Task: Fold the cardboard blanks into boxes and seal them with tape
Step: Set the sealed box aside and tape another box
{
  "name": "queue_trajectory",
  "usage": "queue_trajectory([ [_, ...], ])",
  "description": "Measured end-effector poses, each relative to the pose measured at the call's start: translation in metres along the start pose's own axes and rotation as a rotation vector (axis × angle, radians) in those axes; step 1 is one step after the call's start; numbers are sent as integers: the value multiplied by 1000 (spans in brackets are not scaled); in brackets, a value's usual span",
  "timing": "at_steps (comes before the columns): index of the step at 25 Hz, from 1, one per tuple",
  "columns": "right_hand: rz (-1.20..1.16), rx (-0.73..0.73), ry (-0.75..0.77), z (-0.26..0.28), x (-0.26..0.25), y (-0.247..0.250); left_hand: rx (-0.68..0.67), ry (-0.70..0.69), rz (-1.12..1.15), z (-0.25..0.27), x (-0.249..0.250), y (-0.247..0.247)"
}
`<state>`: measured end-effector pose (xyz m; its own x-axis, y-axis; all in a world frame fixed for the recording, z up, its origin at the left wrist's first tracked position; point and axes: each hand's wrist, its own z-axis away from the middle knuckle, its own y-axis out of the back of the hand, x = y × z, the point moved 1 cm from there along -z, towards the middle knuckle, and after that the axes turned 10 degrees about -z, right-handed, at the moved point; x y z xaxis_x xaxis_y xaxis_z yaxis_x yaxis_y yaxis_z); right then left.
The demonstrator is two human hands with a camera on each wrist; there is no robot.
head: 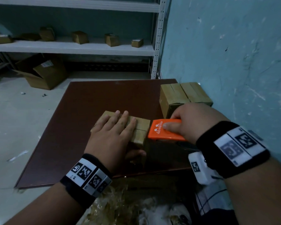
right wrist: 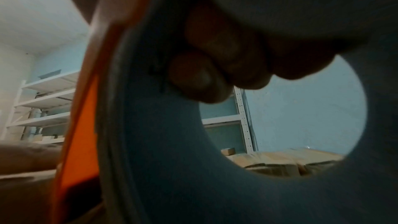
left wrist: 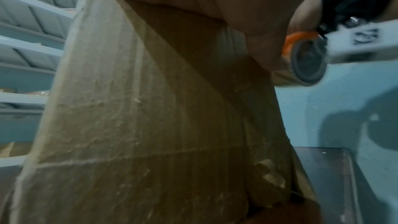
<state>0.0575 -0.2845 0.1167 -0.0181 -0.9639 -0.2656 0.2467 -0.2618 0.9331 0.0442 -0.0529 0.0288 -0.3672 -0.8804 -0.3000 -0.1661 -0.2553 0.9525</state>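
Observation:
A small folded cardboard box (head: pixel 140 127) stands on the dark brown table (head: pixel 75 127). My left hand (head: pixel 115 127) lies flat on its top flaps, fingers straight, with the thumb against the near side. The left wrist view shows the box's side wall (left wrist: pixel 129 117) close up. My right hand (head: pixel 190 120) grips an orange tape dispenser (head: pixel 164 129) whose front edge meets the box's right end at the flap seam. In the right wrist view my fingers (right wrist: pixel 215 67) curl through the tape roll's core (right wrist: pixel 163 151) beside the orange dispenser plate (right wrist: pixel 81 134).
A stack of folded boxes (head: pixel 183 96) sits at the table's far right against the blue wall (head: pixel 234 54). White shelves (head: pixel 71 47) behind hold several small boxes. An open carton (head: pixel 42 73) lies on the floor. Crumpled plastic wrap (head: pixel 120 205) lies below the table's near edge.

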Motion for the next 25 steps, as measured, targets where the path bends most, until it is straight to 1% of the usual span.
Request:
queue_trajectory([
  [3,89,-63,-69,-9,-5,-6,-40,-50,-30,2,11,-10],
  [6,79,-14,-41,-8,-4,-9,-72,21,17,-1,13,-25],
  [7,71,-10,-28,-8,-5,-10,-69,24,37,-1,11,-28],
  [9,63,-53,-48,-13,-4,-15,-61,-2,44,-2,10,-31],
  [11,71,-86,-77,-22,-7,-20,-68,8,71,-1,10,-35],
  [14,125,-92,-49,-30,-19,-21,-74,4,75,-1,10,-40],
  [16,172,-54,-23,-35,-30,-12,-58,-4,75,-2,10,-41],
  [19,240,54,35,-39,-34,-13,-58,18,77,-2,11,-38],
  [20,284,40,57,-37,-32,-21,-76,25,78,-2,12,-36],
  [22,381,-105,91,-30,-28,-45,-77,16,56,-3,12,-34],
  [23,386,-165,86,-30,-26,-52,-78,17,42,-4,11,-34],
  [24,350,-176,56,-32,-22,-51,-100,14,40,-4,10,-33],
  [25,287,-145,19,-36,-18,-47,-110,10,47,-4,10,-33],
])
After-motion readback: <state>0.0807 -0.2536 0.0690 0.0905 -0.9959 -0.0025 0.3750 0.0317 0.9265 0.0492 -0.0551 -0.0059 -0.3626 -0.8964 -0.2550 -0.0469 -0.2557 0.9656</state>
